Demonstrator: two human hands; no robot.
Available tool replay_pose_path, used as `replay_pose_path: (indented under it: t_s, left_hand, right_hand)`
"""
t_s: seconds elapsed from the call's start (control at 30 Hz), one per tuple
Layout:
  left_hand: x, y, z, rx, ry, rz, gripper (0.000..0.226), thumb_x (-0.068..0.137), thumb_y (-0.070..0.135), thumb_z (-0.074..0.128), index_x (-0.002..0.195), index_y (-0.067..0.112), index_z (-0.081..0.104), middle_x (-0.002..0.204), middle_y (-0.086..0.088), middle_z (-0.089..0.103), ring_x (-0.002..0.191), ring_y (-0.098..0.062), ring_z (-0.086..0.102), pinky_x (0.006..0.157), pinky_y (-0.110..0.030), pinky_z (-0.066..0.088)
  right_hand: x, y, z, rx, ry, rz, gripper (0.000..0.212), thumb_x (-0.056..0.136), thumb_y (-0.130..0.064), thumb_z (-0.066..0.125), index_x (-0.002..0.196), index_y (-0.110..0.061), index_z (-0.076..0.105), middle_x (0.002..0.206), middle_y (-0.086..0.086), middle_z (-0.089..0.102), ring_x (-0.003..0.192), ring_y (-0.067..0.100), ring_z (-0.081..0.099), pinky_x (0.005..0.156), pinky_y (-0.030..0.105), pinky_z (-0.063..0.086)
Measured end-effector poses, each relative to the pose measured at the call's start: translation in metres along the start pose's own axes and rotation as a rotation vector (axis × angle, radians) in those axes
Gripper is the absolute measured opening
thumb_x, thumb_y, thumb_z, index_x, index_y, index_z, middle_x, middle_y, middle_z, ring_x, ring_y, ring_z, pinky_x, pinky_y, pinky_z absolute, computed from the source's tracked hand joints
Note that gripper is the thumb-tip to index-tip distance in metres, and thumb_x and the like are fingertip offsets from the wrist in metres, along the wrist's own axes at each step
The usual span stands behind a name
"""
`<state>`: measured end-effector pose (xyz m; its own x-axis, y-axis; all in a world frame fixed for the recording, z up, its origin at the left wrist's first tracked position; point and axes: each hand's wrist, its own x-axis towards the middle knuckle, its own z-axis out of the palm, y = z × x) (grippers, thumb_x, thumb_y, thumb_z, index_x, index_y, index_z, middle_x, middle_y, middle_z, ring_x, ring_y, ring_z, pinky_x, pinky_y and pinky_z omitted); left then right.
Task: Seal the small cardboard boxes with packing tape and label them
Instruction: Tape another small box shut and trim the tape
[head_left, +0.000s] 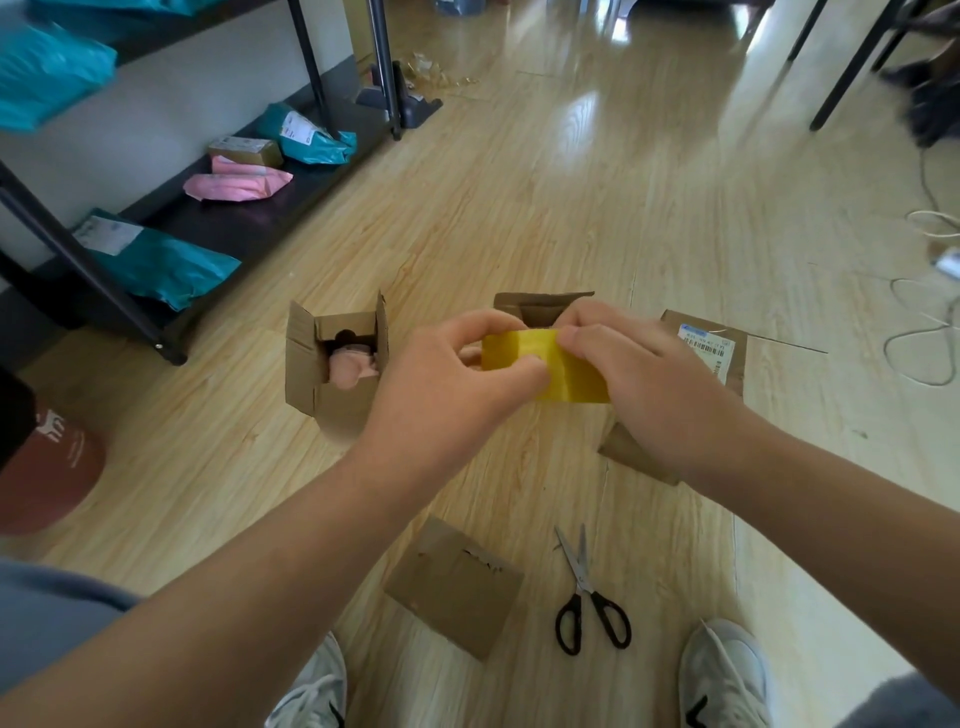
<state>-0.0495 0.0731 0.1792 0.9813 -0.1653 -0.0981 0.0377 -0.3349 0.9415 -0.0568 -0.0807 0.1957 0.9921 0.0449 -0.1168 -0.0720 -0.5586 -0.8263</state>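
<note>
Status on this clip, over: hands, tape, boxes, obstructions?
Hands: left hand grips yellow tape roll; right hand pinches its edge. One open box at left, unsealed. Loose scissors on floor near feet, nothing blocking.

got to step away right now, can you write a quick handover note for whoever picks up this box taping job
Left hand grips the tape roll; right hand pinches its top edge, apparently picking for the tape end.
On the floor: open box with a pink item at left, second open box behind the hands, labelled box at right, plain box and scissors by the feet.
Done: one box carries a label.
Left: pull tape, seal the open boxes, label them.
</note>
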Motion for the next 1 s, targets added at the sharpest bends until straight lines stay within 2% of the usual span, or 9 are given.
replay_pose_path:
  t_s: [0.1,0.17,0.3,0.4,0.5,0.67,0.77,0.87,1.0]
  left_hand:
    - [-0.001,0.0,-0.001,-0.055,0.018,0.023,0.027,0.08,0.022,0.071,0.103,0.035,0.071,0.087,0.006,0.075,0.071,-0.008,0.07,0.059,-0.028,0.06]
    - [-0.002,0.001,-0.003,-0.079,0.014,0.022,0.03,0.08,0.02,0.069,0.107,0.033,0.072,0.086,0.006,0.075,0.052,-0.001,0.061,0.046,-0.016,0.046]
    - [-0.001,0.001,-0.003,-0.07,0.024,0.042,0.033,0.08,0.015,0.069,0.108,0.032,0.074,0.086,0.003,0.076,0.069,-0.018,0.07,0.06,-0.033,0.059]
    - [0.0,0.0,-0.003,-0.056,0.023,0.05,0.032,0.08,0.015,0.069,0.107,0.032,0.074,0.088,0.002,0.076,0.068,-0.018,0.069,0.06,-0.031,0.059]
    - [-0.001,-0.002,-0.003,-0.037,0.034,0.063,0.033,0.081,0.014,0.069,0.108,0.033,0.073,0.092,0.005,0.075,0.079,-0.022,0.072,0.069,-0.045,0.061]
    - [-0.002,-0.009,-0.004,-0.001,0.075,0.092,0.039,0.088,0.002,0.059,0.101,0.036,0.072,0.088,0.006,0.075,0.04,-0.005,0.044,0.042,-0.021,0.042]
    - [-0.001,-0.009,-0.003,-0.004,0.044,0.058,0.038,0.089,0.008,0.058,0.11,0.036,0.071,0.088,0.007,0.075,0.058,-0.019,0.062,0.058,-0.032,0.055]
    - [-0.002,-0.007,0.0,0.01,-0.006,0.026,0.042,0.079,0.034,0.067,0.12,0.038,0.067,0.101,0.013,0.073,0.09,-0.001,0.068,0.08,-0.029,0.059]
    - [-0.002,-0.006,0.001,0.007,0.012,0.017,0.04,0.077,0.026,0.073,0.116,0.036,0.068,0.097,0.013,0.073,0.083,-0.003,0.071,0.075,-0.036,0.062]
  right_hand:
    - [-0.002,0.0,-0.002,0.015,0.015,-0.005,0.029,0.102,-0.026,0.041,0.077,-0.021,0.056,0.081,-0.009,0.05,0.069,-0.004,0.045,0.064,0.029,0.031]
    - [-0.003,0.0,-0.004,0.018,0.011,0.007,0.028,0.103,-0.028,0.041,0.08,-0.022,0.056,0.085,-0.008,0.051,0.069,-0.005,0.045,0.064,0.029,0.031]
    - [-0.004,0.002,-0.003,0.023,0.012,0.021,0.026,0.103,-0.029,0.041,0.085,-0.021,0.059,0.09,-0.007,0.053,0.071,-0.006,0.045,0.066,0.029,0.032]
    - [-0.005,0.002,-0.003,0.032,0.027,0.033,0.027,0.103,-0.029,0.041,0.084,-0.022,0.059,0.089,-0.009,0.053,0.071,-0.007,0.044,0.066,0.029,0.031]
    - [-0.006,0.003,-0.003,0.03,0.025,0.038,0.027,0.103,-0.03,0.042,0.084,-0.023,0.059,0.088,-0.011,0.053,0.072,-0.007,0.045,0.066,0.029,0.03]
    - [-0.008,-0.001,-0.005,0.035,0.004,0.022,0.025,0.102,-0.028,0.044,0.087,-0.019,0.06,0.079,-0.01,0.05,0.067,-0.007,0.045,0.064,0.03,0.031]
    - [-0.006,0.001,-0.006,0.055,0.002,0.036,0.027,0.103,-0.029,0.043,0.083,-0.02,0.059,0.075,-0.013,0.049,0.067,-0.006,0.046,0.065,0.029,0.031]
    - [-0.004,0.005,-0.004,0.047,0.01,0.041,0.026,0.102,-0.031,0.044,0.085,-0.02,0.061,0.081,-0.009,0.051,0.069,-0.003,0.046,0.066,0.029,0.033]
    - [-0.005,0.005,-0.001,0.06,0.005,0.034,0.025,0.102,-0.028,0.045,0.089,-0.017,0.063,0.077,-0.009,0.051,0.068,-0.004,0.045,0.065,0.028,0.035]
